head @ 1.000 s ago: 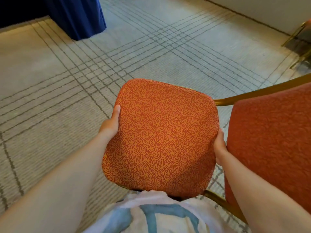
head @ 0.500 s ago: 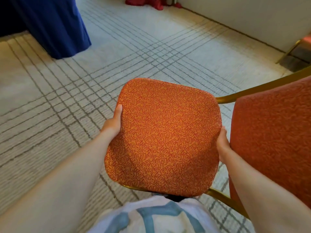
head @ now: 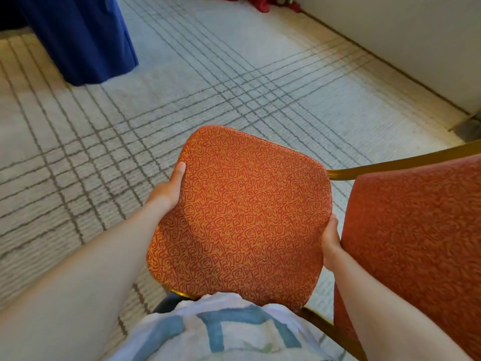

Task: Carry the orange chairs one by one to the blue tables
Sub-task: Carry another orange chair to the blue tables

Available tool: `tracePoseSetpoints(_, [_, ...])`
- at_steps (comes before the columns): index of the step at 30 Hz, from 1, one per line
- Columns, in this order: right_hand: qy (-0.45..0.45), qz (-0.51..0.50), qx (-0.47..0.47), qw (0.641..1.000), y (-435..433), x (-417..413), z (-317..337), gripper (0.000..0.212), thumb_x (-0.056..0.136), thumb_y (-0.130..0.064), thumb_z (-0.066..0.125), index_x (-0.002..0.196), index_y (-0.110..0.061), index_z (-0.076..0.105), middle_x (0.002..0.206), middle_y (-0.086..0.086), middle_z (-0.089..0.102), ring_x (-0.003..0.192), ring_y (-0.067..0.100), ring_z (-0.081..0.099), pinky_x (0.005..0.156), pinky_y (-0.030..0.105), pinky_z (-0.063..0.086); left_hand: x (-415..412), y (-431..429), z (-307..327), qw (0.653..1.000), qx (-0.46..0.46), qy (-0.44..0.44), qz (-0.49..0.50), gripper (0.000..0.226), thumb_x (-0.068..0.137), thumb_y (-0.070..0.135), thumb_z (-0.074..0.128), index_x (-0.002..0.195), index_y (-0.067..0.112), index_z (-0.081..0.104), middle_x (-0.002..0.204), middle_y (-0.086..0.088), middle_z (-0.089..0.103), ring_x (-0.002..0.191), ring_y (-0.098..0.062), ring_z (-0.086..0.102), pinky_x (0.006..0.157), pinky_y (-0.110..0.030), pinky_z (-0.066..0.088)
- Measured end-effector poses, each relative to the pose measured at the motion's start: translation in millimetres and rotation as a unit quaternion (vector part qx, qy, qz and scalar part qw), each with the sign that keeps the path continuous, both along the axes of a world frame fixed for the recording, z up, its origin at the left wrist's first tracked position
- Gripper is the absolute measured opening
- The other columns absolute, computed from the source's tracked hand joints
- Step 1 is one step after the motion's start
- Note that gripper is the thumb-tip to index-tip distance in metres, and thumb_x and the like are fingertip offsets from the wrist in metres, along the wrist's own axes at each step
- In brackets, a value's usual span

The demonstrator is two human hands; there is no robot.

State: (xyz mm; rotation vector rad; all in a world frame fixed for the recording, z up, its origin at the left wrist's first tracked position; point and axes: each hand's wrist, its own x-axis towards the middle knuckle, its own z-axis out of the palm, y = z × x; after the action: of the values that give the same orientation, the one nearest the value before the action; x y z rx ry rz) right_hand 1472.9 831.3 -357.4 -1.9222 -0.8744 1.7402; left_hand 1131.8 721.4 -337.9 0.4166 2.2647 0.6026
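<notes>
The pale beige carpet (head: 234,74), crossed by bands of thin grey lines, fills most of your view. In front of your waist you hold the orange chair (head: 239,217), upholstered in swirl-patterned fabric on a gold metal frame (head: 403,160). Its padded seat faces up at you, turned a little askew, and its near edge touches your shirt. Its backrest (head: 416,243) stands at your right. A gold bar of the frame runs from the seat's far right corner along the top of the backrest. The chair's legs are out of sight.

A plain white wall (head: 390,35) runs along the upper right and meets the carpet. The blue table (head: 78,40), draped to the floor in dark blue cloth, stands at the far left, well apart from the chair, with carpet between them. Your white shirt with light blue markings (head: 221,332) shows at the bottom edge.

Your left hand (head: 166,188) grips the seat's left edge, the thumb lying along the top of the padding and the fingers hidden beneath. Your right hand (head: 330,243) grips the seat's right edge, in the gap between seat and backrest, its fingers also hidden under the seat.

A crumpled red cloth (head: 263,3) lies at the top by the foot of the wall.
</notes>
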Motion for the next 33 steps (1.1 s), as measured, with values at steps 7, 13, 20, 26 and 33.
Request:
tracePoseSetpoints(7, [0.014, -0.026, 0.034, 0.999, 145.6, -97.4, 1.3, 0.070, 0.100, -0.059, 0.013, 0.149, -0.015, 0.038, 0.149, 0.012, 0.044, 0.137, 0.032, 0.041, 0.112, 0.043, 0.032, -98.6, 149.7, 4.7, 0.999, 0.036, -0.014, 0.004, 0.110, 0.074, 0.089, 0.016, 0.125, 0.002, 0.060, 0.131, -0.024, 0.057, 0.122, -0.036, 0.053, 0.103, -0.039, 0.037])
tracePoseSetpoints(13, [0.023, -0.042, 0.061, 0.997, 268.5, -173.5, 19.3, 0.069, 0.100, -0.058, 0.014, 0.148, -0.015, 0.039, 0.148, 0.012, 0.045, 0.135, 0.032, 0.042, 0.111, 0.043, 0.033, -181.4, 280.0, 30.2, 0.997, 0.072, 0.019, -0.017, 0.107, 0.078, 0.086, 0.015, 0.123, 0.001, 0.062, 0.130, -0.025, 0.057, 0.121, -0.036, 0.054, 0.100, -0.037, 0.038])
tracePoseSetpoints(20, [-0.006, -0.040, 0.067, 0.997, 414.3, -242.1, 18.1, 0.069, 0.101, -0.058, 0.016, 0.147, -0.014, 0.041, 0.146, 0.013, 0.047, 0.134, 0.032, 0.043, 0.106, 0.041, 0.036, -246.2, 414.6, 34.4, 0.998, 0.059, 0.013, -0.014, 0.109, 0.075, 0.089, 0.014, 0.125, 0.005, 0.062, 0.131, -0.022, 0.058, 0.121, -0.035, 0.054, 0.104, -0.038, 0.037])
tracePoseSetpoints(26, [0.001, 0.004, 0.052, 0.999, 573.0, -302.2, 6.8, 0.072, 0.098, -0.062, 0.015, 0.147, -0.015, 0.041, 0.144, 0.010, 0.049, 0.133, 0.034, 0.044, 0.110, 0.044, 0.035, -298.9, 546.2, 17.9, 0.998, 0.052, 0.001, 0.031, 0.113, 0.074, 0.089, 0.013, 0.129, 0.002, 0.058, 0.134, -0.024, 0.055, 0.125, -0.036, 0.051, 0.105, -0.038, 0.035])
tracePoseSetpoints(33, [0.000, 0.064, 0.031, 0.997, 717.3, -361.9, 6.0, 0.072, 0.099, -0.060, 0.011, 0.148, -0.015, 0.039, 0.148, 0.013, 0.045, 0.136, 0.034, 0.041, 0.112, 0.045, 0.033, -346.4, 658.8, 19.5, 0.996, 0.021, -0.025, 0.082, 0.108, 0.078, 0.086, 0.016, 0.132, 0.001, 0.055, 0.137, -0.025, 0.051, 0.127, -0.037, 0.048, 0.107, -0.038, 0.033])
